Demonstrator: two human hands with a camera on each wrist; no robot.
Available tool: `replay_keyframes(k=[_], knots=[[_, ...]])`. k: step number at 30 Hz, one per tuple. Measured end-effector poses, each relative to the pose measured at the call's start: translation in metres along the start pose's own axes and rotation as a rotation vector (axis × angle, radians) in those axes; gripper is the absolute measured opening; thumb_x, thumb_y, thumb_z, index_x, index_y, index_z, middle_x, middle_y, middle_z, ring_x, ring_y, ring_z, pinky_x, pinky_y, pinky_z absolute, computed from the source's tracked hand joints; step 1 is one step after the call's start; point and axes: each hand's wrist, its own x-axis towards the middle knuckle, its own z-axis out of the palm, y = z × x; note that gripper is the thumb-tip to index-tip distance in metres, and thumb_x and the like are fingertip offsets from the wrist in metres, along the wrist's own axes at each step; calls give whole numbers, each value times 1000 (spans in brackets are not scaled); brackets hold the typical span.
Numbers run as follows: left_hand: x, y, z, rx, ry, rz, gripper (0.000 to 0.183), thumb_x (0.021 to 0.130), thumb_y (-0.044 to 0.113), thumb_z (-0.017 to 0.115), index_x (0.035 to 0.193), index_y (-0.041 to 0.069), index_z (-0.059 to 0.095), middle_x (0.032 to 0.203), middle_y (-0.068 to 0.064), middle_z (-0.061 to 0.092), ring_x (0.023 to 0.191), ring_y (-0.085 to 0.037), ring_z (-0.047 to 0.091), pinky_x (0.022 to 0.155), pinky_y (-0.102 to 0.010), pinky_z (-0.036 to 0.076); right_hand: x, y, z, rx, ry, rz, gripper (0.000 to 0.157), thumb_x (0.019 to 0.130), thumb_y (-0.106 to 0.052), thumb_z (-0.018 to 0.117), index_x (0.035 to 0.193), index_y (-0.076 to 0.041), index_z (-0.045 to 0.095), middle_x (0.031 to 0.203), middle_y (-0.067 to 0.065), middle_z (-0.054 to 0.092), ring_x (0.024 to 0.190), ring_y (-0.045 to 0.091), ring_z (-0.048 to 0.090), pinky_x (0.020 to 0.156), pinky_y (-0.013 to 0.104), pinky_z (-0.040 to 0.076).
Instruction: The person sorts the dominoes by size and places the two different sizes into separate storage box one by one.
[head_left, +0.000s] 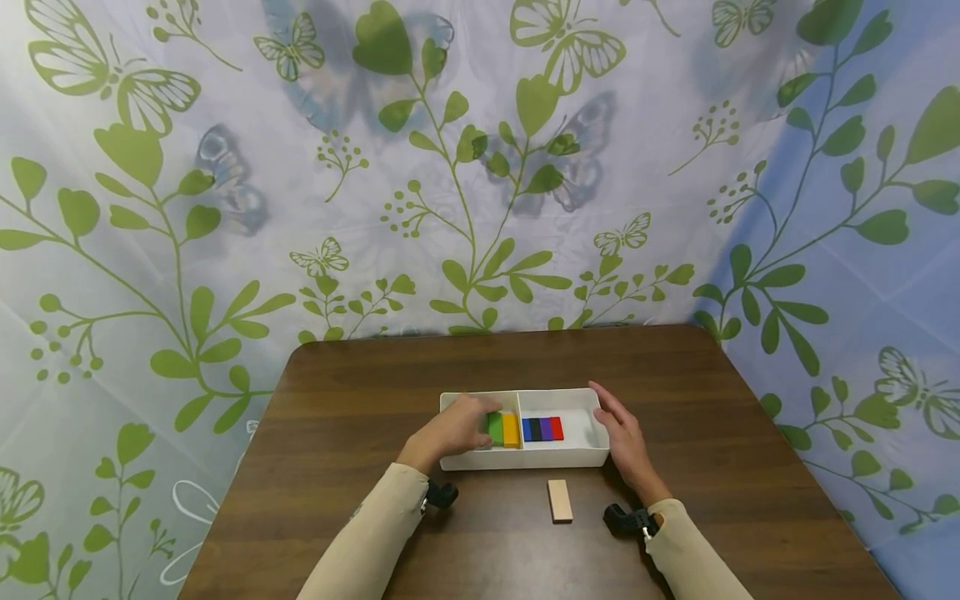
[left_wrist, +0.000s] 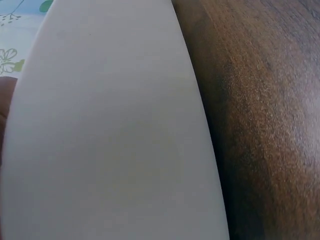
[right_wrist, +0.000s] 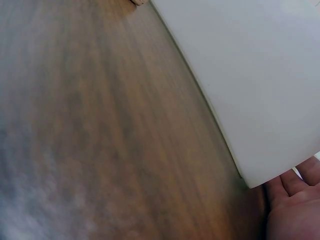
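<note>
A white two-compartment box [head_left: 487, 460] lies lengthwise on the table. My left hand [head_left: 453, 425] reaches into its left compartment, its thumb and fingers on either side of a green block [head_left: 496, 428]. Beside that stands a yellow block [head_left: 511, 430], against the divider. Blue, black, purple and red blocks [head_left: 543, 429] sit in a row in the right compartment. My right hand [head_left: 626, 437] holds the box's right end, thumb at the rim. The left wrist view is mostly filled by the box wall [left_wrist: 115, 120]; in the right wrist view, fingers [right_wrist: 292, 182] wrap past the box corner.
A plain wooden block [head_left: 559, 501] lies on the brown table [head_left: 360, 375] in front of the box. A cloth [head_left: 450, 167] printed with leaves and butterflies hangs behind the table. Black wrist straps [head_left: 441, 495] sit at both cuffs.
</note>
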Motion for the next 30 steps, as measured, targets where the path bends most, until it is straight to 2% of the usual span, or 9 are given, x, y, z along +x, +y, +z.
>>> replay_keyframes(k=[3, 7, 9, 14, 21, 26, 30], knots=[[1, -2, 1, -9, -8, -4, 51, 88, 7, 90, 134, -4, 73, 131, -16, 78, 105, -27, 72, 100, -44, 62, 0, 0, 0, 0, -1, -5, 51, 118, -21, 43, 169, -18, 44, 182, 7, 29, 170, 36, 20, 136, 64, 15], [5, -13, 10, 8, 0, 16, 51, 87, 10, 90, 133, -1, 75, 131, -12, 78, 107, -24, 73, 99, -41, 63, 0, -1, 0, 0, -3, -7, 51, 118, -19, 43, 169, -18, 44, 182, 8, 29, 170, 36, 20, 136, 65, 15], [6, -14, 11, 10, -15, -4, 52, 87, 11, 91, 135, 0, 75, 132, -11, 78, 107, -22, 72, 100, -39, 62, 0, -1, 0, 1, -3, -8, 51, 118, -19, 43, 169, -18, 44, 182, 8, 29, 170, 36, 20, 136, 65, 15], [7, -3, 6, 16, -75, -90, 54, 88, 11, 90, 139, 2, 73, 136, -10, 77, 114, -22, 71, 108, -40, 60, -1, -2, -1, -2, -4, -6, 51, 118, -18, 42, 169, -18, 44, 182, 8, 29, 170, 36, 20, 136, 64, 16], [9, 0, 5, 47, -95, -105, 55, 88, 12, 92, 139, 4, 73, 137, -8, 76, 118, -22, 72, 110, -38, 59, 0, 0, -1, 2, -6, -8, 51, 118, -19, 43, 170, -18, 43, 182, 8, 28, 170, 36, 20, 136, 65, 15], [7, 2, 3, 24, -71, -108, 53, 88, 15, 93, 137, 4, 73, 133, -7, 77, 110, -22, 72, 104, -37, 60, 0, 1, 0, -2, 1, -9, 51, 118, -22, 44, 169, -20, 44, 181, 8, 29, 170, 37, 21, 135, 66, 15], [3, 6, 1, 1, -22, -94, 55, 90, 19, 92, 139, 3, 72, 136, -10, 77, 116, -25, 74, 108, -42, 60, 0, 0, 0, -5, 4, -16, 51, 118, -21, 44, 169, -19, 44, 181, 8, 29, 169, 37, 21, 135, 66, 16]])
